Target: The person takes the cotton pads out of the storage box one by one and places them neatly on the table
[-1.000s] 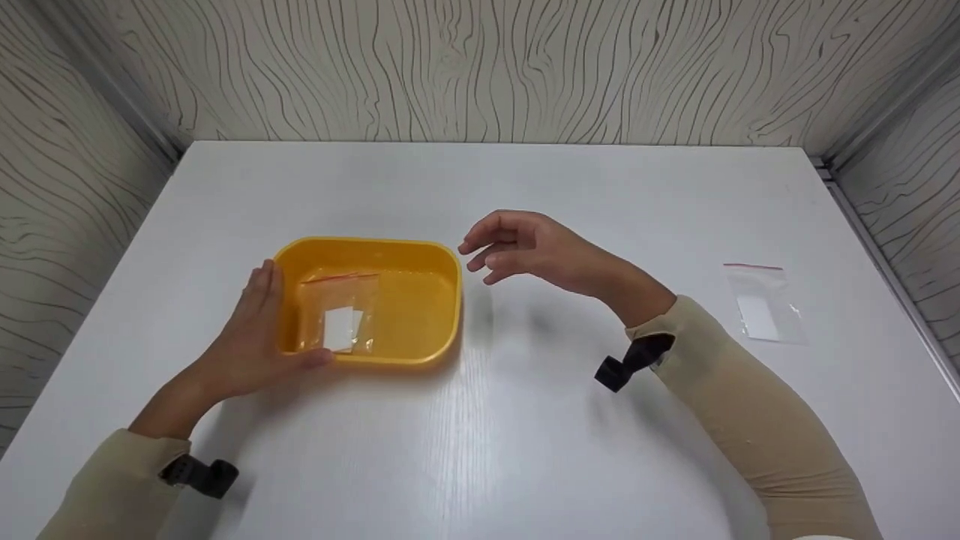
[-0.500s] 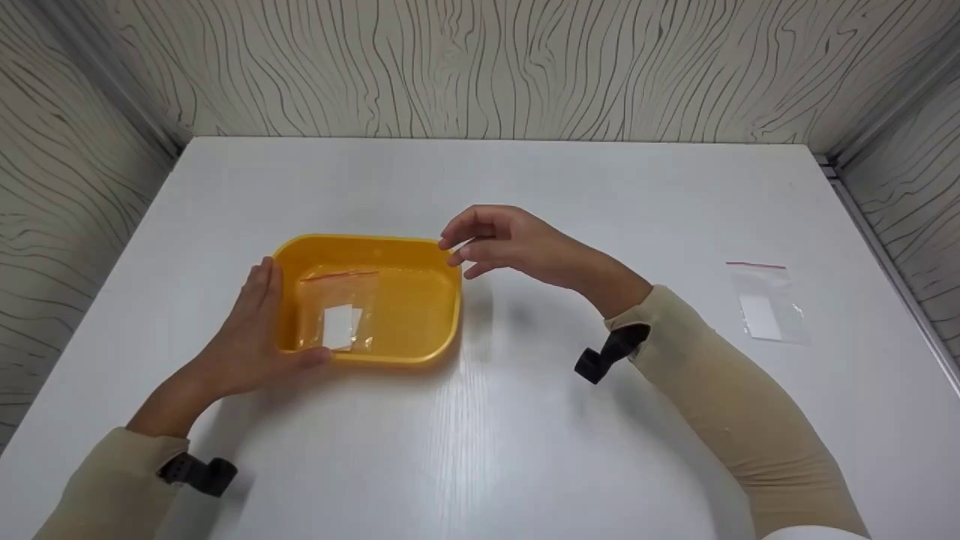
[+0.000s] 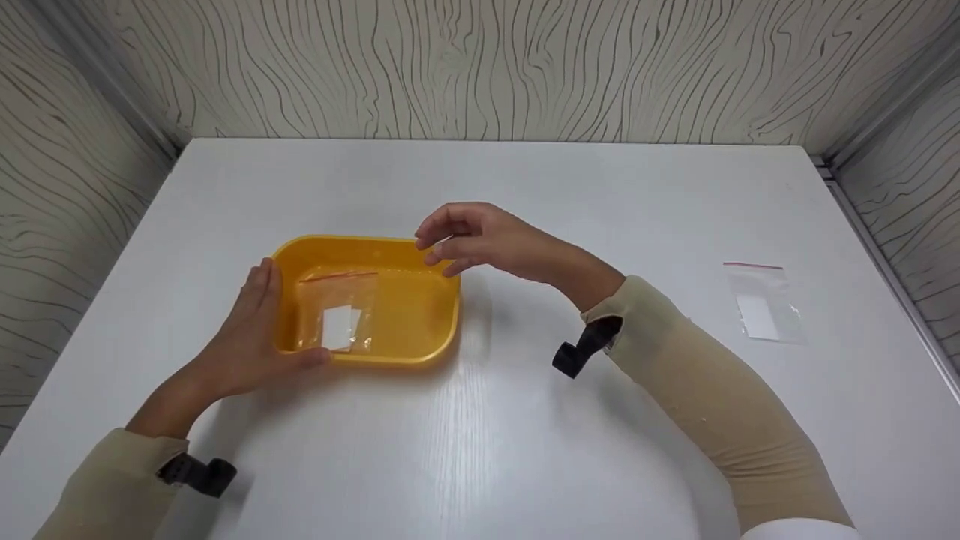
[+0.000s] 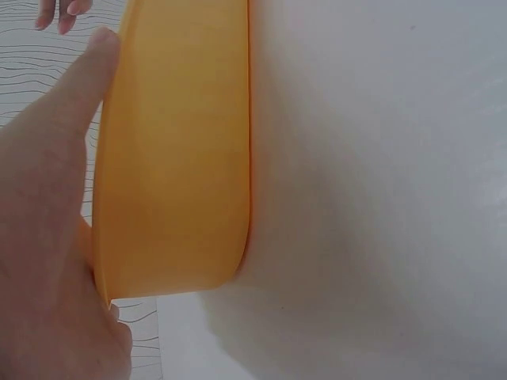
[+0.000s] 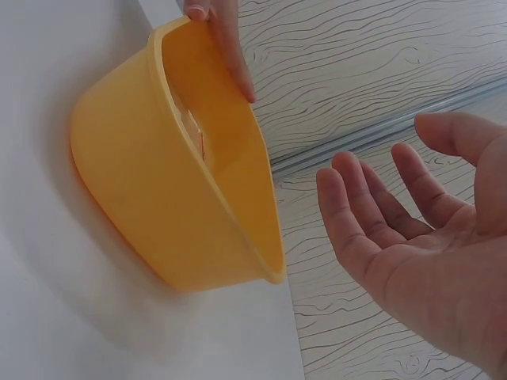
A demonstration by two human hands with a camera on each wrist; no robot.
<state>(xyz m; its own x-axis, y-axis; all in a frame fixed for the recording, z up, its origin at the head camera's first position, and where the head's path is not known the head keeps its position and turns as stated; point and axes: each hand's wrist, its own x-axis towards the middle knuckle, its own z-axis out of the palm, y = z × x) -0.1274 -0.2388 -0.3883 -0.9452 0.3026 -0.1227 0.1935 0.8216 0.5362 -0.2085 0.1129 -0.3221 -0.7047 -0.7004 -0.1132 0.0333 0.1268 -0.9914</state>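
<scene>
A yellow plastic bin (image 3: 416, 360) stands on the white table. My left hand (image 3: 244, 337) holds its near left corner, fingers along the left side and thumb on the front rim. Inside the bin, to the left, lies a clear zip bag (image 3: 311, 296) with a red strip and white pieces in it. My right hand (image 3: 480, 240) hovers over the bin's far right corner in the head view, fingers loosely bent and holding nothing. The right wrist view shows that hand (image 5: 428, 237) apart from the bin (image 5: 135, 158).
Another clear zip bag (image 3: 784, 315) with a red strip and a white piece lies on the right of the table (image 3: 525, 450). Wood-patterned panels (image 3: 495, 67) stand behind the table and at both sides.
My right hand has moved left, from beside the bin to above its far right corner. The left hand, the bin and both bags stay where they were.
</scene>
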